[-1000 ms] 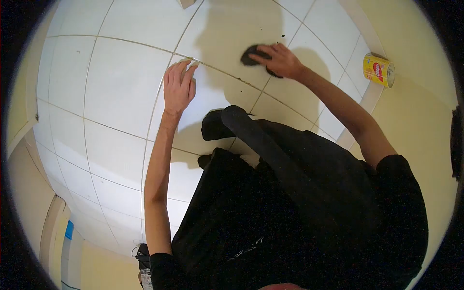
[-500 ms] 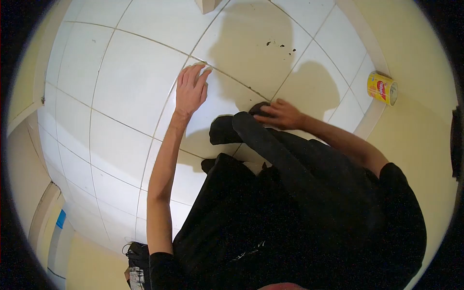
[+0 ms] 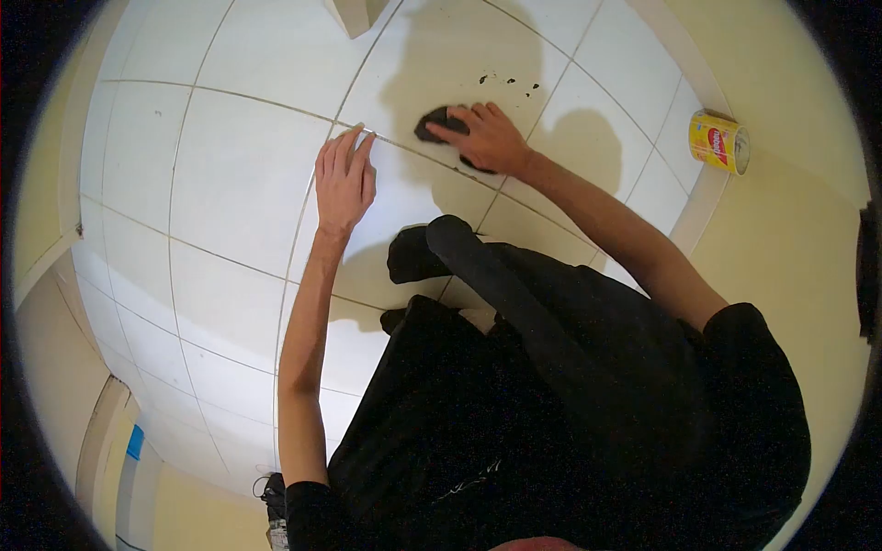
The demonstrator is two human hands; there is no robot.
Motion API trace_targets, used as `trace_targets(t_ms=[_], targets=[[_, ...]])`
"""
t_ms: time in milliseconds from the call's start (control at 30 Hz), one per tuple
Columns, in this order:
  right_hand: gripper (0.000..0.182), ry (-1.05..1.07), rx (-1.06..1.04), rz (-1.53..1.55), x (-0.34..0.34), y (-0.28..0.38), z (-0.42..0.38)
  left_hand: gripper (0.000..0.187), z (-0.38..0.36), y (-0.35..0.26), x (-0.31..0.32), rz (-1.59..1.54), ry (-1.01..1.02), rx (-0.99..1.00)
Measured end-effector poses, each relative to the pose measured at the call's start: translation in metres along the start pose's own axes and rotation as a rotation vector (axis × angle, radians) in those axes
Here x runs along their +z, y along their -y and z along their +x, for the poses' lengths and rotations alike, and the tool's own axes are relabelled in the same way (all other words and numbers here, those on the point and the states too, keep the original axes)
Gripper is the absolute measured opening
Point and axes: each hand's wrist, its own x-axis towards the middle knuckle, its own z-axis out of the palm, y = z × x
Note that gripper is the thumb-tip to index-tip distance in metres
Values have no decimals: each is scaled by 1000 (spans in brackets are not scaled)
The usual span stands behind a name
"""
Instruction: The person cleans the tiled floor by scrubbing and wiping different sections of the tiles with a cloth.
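Note:
My right hand (image 3: 491, 140) presses a bunched black cloth (image 3: 439, 124) against the white tiled floor (image 3: 253, 156), with fingers over its top. Part of the cloth pokes out under the palm. A few small dark crumbs (image 3: 511, 81) lie on the tile just beyond that hand. To the left, my left hand (image 3: 345, 181) rests on the floor with nothing in it, fingers stretched forward and fingertips at a grout line.
A yellow tub with a red label (image 3: 719, 143) sits by the wall on the right. At the top, the foot of a beige post (image 3: 352, 16) meets the floor. My dark-socked foot (image 3: 413, 254) is close below the hands. A black bag (image 3: 275, 496) lies at lower left.
My right hand has slid the black cloth forward and left, away from my feet towards the crumbs. My left hand stays at its grout line while the view shifts slightly.

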Motion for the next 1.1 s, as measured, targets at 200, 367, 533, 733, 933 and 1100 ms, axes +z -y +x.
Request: trace_targets(t_ms=[200,367,533,733,933,1100], targets=[[62,-92,208,-70,-3,-51,26,44,0,0,-2,6,38,-19],[58,-244,180,-66,-20,-59,28,44,-1,3,1,-12,28,-25],[57,-289,91,-4,-37,-27,22,44,0,3,-1,-23,33,-36],[61,-73,-121,-31,-6,1,5,44,0,2,-4,-31,48,-43],[69,3,-186,90,-6,-28,13,44,0,3,-2,-17,38,-28],[62,-98,2,-1,-4,-57,21,44,-1,4,-1,-38,32,-19]])
